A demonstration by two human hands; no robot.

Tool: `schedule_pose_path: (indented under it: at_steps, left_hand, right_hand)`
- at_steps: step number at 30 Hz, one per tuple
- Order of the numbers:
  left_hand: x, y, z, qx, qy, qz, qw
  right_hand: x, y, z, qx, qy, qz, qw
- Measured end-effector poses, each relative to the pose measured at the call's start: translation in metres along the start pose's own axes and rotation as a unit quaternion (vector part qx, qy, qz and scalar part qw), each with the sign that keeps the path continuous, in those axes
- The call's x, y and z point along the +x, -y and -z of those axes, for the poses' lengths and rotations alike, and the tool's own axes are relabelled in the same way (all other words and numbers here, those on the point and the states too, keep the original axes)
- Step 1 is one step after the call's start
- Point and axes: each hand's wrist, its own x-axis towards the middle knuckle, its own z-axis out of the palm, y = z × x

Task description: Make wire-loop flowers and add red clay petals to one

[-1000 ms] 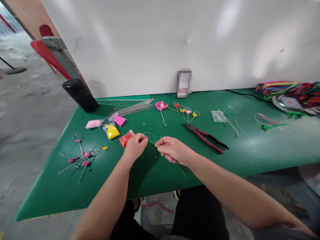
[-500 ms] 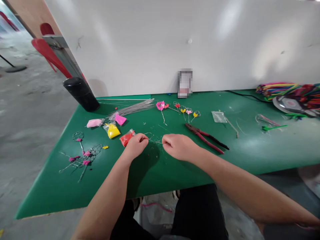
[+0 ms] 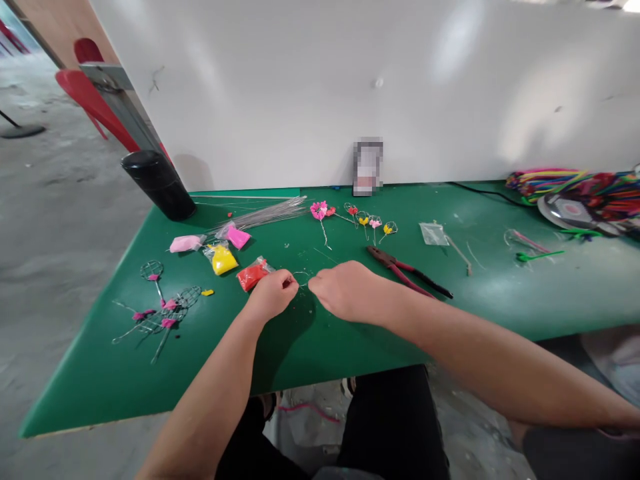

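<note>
A thin piece of wire (image 3: 301, 273) arches in a small loop between my two hands, over the green table. My left hand (image 3: 275, 293) is closed in a pinch on one part of it, right beside the bag of red clay (image 3: 253, 273). Close by on the other side, my right hand (image 3: 345, 290) has its fingers pressed together on the wire too, its fingertips turned away from view. Pliers with dark red handles (image 3: 405, 270) lie just beyond my right wrist. Most of the wire is hidden by the fingers.
Bags of yellow (image 3: 223, 259) and pink clay (image 3: 187, 243) lie at left, near small wire rackets (image 3: 173, 313). Behind are a bundle of straight wires (image 3: 267, 215), a black cylinder (image 3: 157, 185), a pink flower (image 3: 319, 211) and a propped phone (image 3: 367, 167). Colourful pipe cleaners (image 3: 550, 180) lie far right.
My right hand has moved left, closer to my left hand, so the gap between them has narrowed. The wire between them now curves more. The view has shifted slightly.
</note>
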Motion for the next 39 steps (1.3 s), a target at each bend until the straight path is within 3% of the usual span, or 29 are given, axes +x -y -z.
schedule_pose_path:
  at_steps: [2, 7, 13, 19, 27, 34, 39]
  left_hand:
    - [0.0, 0.002, -0.001, 0.018, 0.02, -0.017, 0.999]
    - [0.0, 0.003, -0.002, 0.041, 0.065, -0.049, 0.996]
    - [-0.003, -0.004, 0.002, 0.008, 0.142, -0.047, 0.989]
    - [-0.005, -0.004, 0.004, -0.058, 0.144, -0.039, 0.987]
    - [-0.006, -0.006, 0.003, -0.125, 0.124, -0.027, 0.984]
    - [-0.005, -0.006, 0.006, -0.173, 0.086, -0.016, 0.981]
    - [-0.003, -0.002, 0.004, -0.215, 0.043, 0.007, 0.976]
  right_hand:
    - [0.008, 0.004, 0.013, -0.013, 0.014, 0.018, 1.0]
    - [0.036, 0.007, 0.032, 0.044, -0.022, 0.054, 0.997]
    - [0.058, 0.001, 0.032, -0.026, -0.031, 0.099, 0.994]
    - [0.07, -0.018, 0.025, -0.099, -0.001, 0.11, 0.989]
    - [0.07, -0.046, 0.006, 0.124, -0.012, 0.065, 0.99]
    - [0.071, -0.058, -0.025, 0.315, -0.016, 0.025, 0.949]
    - [0.061, -0.057, -0.037, 0.396, -0.025, -0.013, 0.918]
